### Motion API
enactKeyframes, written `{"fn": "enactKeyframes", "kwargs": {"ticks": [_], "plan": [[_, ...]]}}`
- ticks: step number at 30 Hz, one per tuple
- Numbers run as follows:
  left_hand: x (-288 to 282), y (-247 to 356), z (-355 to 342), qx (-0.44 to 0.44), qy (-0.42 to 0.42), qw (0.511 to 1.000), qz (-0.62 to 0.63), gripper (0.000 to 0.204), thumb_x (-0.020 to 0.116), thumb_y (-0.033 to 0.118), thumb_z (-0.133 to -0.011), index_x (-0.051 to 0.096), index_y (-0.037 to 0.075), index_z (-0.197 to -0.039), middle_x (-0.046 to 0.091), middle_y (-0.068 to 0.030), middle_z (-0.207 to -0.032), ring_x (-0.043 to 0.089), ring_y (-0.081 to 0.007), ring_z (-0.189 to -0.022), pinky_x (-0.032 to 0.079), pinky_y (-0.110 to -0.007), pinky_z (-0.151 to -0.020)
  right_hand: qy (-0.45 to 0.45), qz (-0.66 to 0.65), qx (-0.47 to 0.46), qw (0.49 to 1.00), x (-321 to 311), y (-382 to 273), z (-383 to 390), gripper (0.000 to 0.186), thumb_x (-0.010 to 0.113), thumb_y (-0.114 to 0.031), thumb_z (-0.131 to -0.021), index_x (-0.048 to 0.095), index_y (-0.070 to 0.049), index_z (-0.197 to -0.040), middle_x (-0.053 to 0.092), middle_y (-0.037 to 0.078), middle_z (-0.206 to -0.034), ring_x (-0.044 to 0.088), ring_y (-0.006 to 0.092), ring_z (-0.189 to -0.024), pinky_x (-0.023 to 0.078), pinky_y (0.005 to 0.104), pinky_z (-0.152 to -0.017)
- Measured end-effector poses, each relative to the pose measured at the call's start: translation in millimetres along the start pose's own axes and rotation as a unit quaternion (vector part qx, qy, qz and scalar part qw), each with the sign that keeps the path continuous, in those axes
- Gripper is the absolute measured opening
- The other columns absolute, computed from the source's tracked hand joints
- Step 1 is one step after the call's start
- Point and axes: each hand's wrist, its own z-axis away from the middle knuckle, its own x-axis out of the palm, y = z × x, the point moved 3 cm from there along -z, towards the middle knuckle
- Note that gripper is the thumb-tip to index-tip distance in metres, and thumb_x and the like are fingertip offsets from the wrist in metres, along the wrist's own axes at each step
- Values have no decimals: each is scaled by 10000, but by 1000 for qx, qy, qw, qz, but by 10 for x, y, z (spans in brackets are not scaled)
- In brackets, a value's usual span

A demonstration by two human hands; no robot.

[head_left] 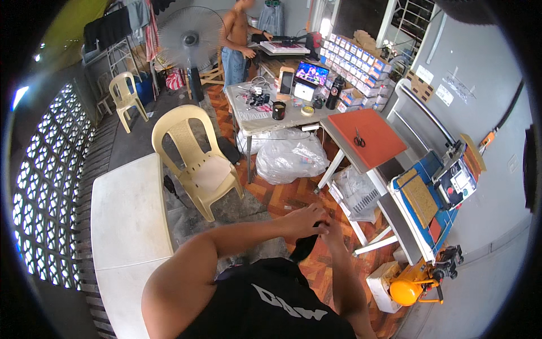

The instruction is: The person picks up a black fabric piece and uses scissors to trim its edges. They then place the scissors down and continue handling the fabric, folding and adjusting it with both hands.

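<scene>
At the far left of the frame stands a white table (127, 214), and just right of it a cream plastic chair (195, 161) on the patterned floor. In the lower centre, the person's left hand (302, 219) and right hand (333, 230) meet, both closed on a small piece of black fabric (306, 247) that hangs from between them. The left fingers curl together over its top edge; the right fingers are pinched tight against it, though exactly how they grip is hard to make out.

Right of the hands is a heat press with an orange-red platen (370, 138), a pair of scissors (359, 137) lying on top. Further right sits a blue press machine (429, 198), and at lower right an orange compressor (409, 289). In the upper centre another person stands at a cluttered desk (276, 107).

The cloth is held only by its top; a loosened pinch could drop it on the floor, and its hanging end could catch on the press frame nearby.
</scene>
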Motion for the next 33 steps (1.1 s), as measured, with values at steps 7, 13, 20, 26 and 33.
{"fn": "enactKeyframes", "kwargs": {"ticks": [7,13,20,26,33], "plan": [[-30,-177,-94,-24,2,975,222,539,783,155,-863,585,56,-1354,723,-160,-1019,722,-291,-944,569,-392,-834,161,-45,15,986,-276,-728,-42,246,639,-116,-841,710,22,-1032,741,164,-929,717,268,-854,543,381,-765],[95,-490,-46,-113,44,960,252,286,740,113,-898,700,-4,-1155,748,-140,-958,721,-208,-855,567,-363,-779,120,62,18,991,-205,-770,-78,257,664,-173,-819,707,2,-1002,726,177,-921,708,309,-846,539,396,-783],[425,-804,39,-260,54,890,370,219,679,130,-952,683,-22,-1109,726,-91,-970,692,-169,-862,563,-340,-787,133,191,34,972,-35,-384,29,284,704,-186,-786,712,-4,-1004,717,213,-920,703,368,-887,545,455,-791],[692,-729,153,-279,28,536,796,168,641,181,-975,623,51,-1080,680,-90,-970,702,-228,-894,556,-398,-760,44,49,141,988,198,224,65,231,613,-132,-906,686,47,-1033,737,192,-904,719,342,-850,567,463,-771],[618,-948,442,-190,79,972,115,130,606,111,-971,613,39,-1078,705,-124,-1011,713,-324,-921,594,-477,-773,-73,-716,177,671,460,89,343,296,597,-142,-944,631,59,-1158,712,183,-1095,704,298,-940,586,421,-843]]}}
